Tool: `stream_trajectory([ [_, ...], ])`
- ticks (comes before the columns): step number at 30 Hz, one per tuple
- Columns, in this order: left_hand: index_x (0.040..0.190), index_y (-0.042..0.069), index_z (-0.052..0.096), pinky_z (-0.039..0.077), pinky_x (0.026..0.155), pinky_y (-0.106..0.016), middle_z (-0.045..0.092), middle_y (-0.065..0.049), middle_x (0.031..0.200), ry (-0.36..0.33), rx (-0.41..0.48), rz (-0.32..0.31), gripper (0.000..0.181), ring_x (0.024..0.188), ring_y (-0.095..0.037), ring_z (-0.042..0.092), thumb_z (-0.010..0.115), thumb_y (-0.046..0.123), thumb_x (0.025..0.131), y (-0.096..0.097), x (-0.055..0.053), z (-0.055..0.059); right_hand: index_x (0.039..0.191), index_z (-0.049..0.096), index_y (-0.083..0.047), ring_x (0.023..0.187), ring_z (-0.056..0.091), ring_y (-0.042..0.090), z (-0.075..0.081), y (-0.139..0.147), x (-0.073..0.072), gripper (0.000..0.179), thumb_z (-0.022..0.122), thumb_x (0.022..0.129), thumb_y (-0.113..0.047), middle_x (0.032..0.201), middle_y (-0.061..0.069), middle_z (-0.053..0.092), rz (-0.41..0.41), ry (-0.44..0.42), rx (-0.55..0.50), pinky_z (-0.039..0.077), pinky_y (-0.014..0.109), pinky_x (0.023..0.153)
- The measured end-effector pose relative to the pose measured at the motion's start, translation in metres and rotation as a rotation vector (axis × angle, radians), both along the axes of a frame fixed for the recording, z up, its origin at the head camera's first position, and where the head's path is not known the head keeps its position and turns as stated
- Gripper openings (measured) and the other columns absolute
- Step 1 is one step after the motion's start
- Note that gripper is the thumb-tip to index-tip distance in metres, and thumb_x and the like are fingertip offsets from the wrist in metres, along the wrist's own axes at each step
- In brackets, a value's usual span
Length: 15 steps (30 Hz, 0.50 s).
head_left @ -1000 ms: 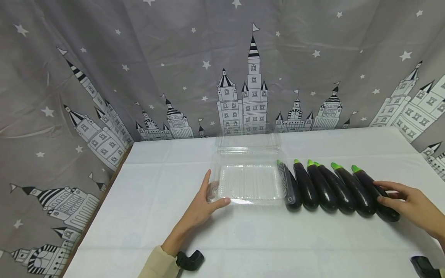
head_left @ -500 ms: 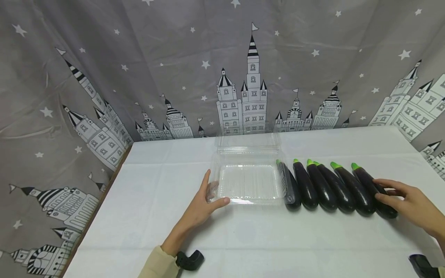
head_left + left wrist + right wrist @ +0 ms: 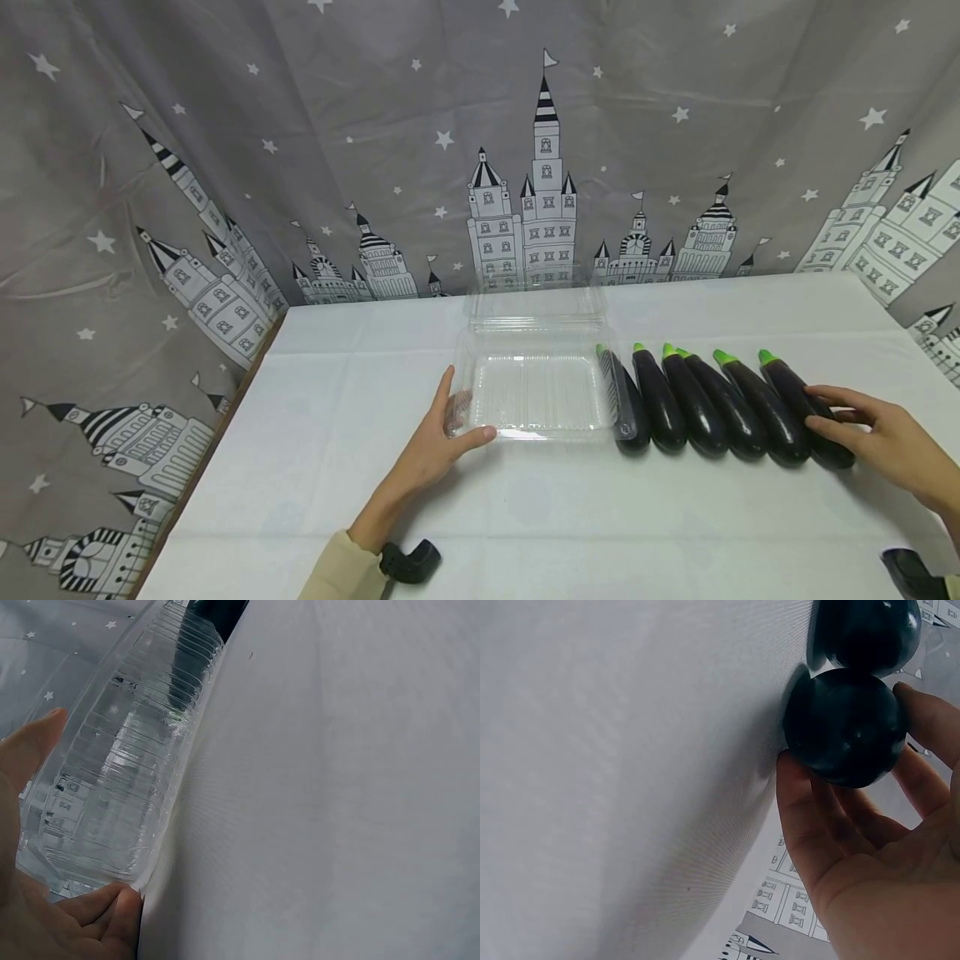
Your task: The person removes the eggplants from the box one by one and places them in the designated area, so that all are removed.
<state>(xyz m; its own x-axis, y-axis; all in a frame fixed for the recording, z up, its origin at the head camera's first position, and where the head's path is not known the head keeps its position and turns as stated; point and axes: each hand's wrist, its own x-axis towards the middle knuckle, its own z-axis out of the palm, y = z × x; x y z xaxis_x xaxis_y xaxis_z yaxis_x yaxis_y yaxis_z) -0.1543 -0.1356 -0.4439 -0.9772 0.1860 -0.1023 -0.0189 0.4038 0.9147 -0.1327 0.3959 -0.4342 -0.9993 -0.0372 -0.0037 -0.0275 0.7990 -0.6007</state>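
Note:
A clear plastic clamshell container point(image 3: 540, 396) lies on the table with its lid raised at the back. At its front left corner, my left hand point(image 3: 429, 448) holds it, thumb along the front rim and fingers at the left side point(image 3: 97, 919). Several dark eggplants with green tips lie in a slanted row to the right. My right hand point(image 3: 885, 437) grips the lower part of the rightmost eggplant point(image 3: 787, 387); in the right wrist view its thumb and fingers curl around that eggplant's round end point(image 3: 844, 727), against the neighbouring eggplant point(image 3: 874, 634).
The leftmost eggplant point(image 3: 632, 408) partly shows through the container's right wall. A white cloth point(image 3: 570, 525) covers the table. Behind and to the left hangs a grey curtain point(image 3: 375, 108) printed with castles and stars.
My right hand has shifted slightly left, and the lower end of the rightmost eggplant has moved left with it. My left hand and the container have stayed in place.

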Motion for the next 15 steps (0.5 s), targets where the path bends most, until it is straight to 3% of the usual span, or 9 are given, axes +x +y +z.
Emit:
stream_trajectory([
  [4,0.160,0.020,0.001,0.021,0.109,-0.064,0.031,-0.023,0.155,0.001,-0.004,0.001,0.109,0.140,-0.043,0.030,0.078,0.040,0.084,0.000,-0.001,-0.001,0.134,0.049,0.010,0.100,0.057,0.047,-0.001,0.001,0.000,0.051,0.066,0.097,-0.021,0.123,0.041,0.050,0.002,0.016,-0.008,0.040,0.016,0.059],
  [6,0.160,0.020,0.001,0.022,0.110,-0.064,0.031,-0.022,0.155,-0.002,-0.003,0.007,0.110,0.140,-0.042,0.031,0.078,0.039,0.084,0.000,-0.001,-0.001,0.134,0.049,0.009,0.095,0.061,0.032,-0.002,0.002,0.001,0.050,0.066,0.097,-0.021,0.121,0.039,0.053,0.000,0.035,-0.013,0.040,0.016,0.060],
  [8,0.160,0.020,0.000,0.022,0.110,-0.063,0.030,-0.022,0.155,-0.005,-0.004,0.011,0.111,0.140,-0.042,0.031,0.078,0.040,0.084,0.000,0.000,-0.002,0.134,0.049,0.009,0.093,0.062,0.032,-0.003,0.003,0.001,0.050,0.065,0.097,-0.021,0.119,0.040,0.053,0.000,0.052,-0.013,0.040,0.016,0.061],
  [9,0.160,0.020,-0.001,0.024,0.109,-0.062,0.030,-0.022,0.156,-0.006,-0.003,0.010,0.112,0.140,-0.042,0.032,0.078,0.040,0.084,0.000,0.000,-0.002,0.134,0.049,0.010,0.094,0.061,0.041,-0.003,0.003,0.001,0.049,0.063,0.098,-0.021,0.119,0.041,0.053,0.000,0.056,-0.019,0.039,0.018,0.061],
  [11,0.160,0.020,-0.004,0.027,0.109,-0.061,0.028,-0.022,0.156,-0.010,0.005,0.010,0.114,0.139,-0.043,0.033,0.079,0.041,0.083,0.000,0.001,-0.001,0.135,0.047,0.011,0.095,0.060,0.045,-0.002,0.002,0.001,0.050,0.060,0.100,-0.022,0.120,0.042,0.051,-0.013,0.064,-0.004,0.046,0.029,0.069],
  [12,0.160,0.019,-0.005,0.028,0.108,-0.061,0.027,-0.022,0.157,-0.011,0.007,0.009,0.116,0.139,-0.043,0.033,0.079,0.041,0.083,0.000,0.001,-0.001,0.136,0.045,0.013,0.098,0.055,0.055,-0.001,0.002,0.001,0.051,0.058,0.101,-0.023,0.121,0.044,0.049,-0.019,0.058,0.008,0.048,0.037,0.073],
  [15,0.158,0.017,-0.010,0.030,0.108,-0.059,0.024,-0.023,0.158,-0.014,0.020,0.002,0.119,0.138,-0.044,0.034,0.079,0.041,0.083,-0.001,0.001,-0.001,0.136,0.041,0.016,0.104,0.046,0.063,0.007,-0.003,-0.002,0.055,0.053,0.103,-0.026,0.124,0.046,0.043,-0.037,0.060,0.063,0.044,0.064,0.078],
])
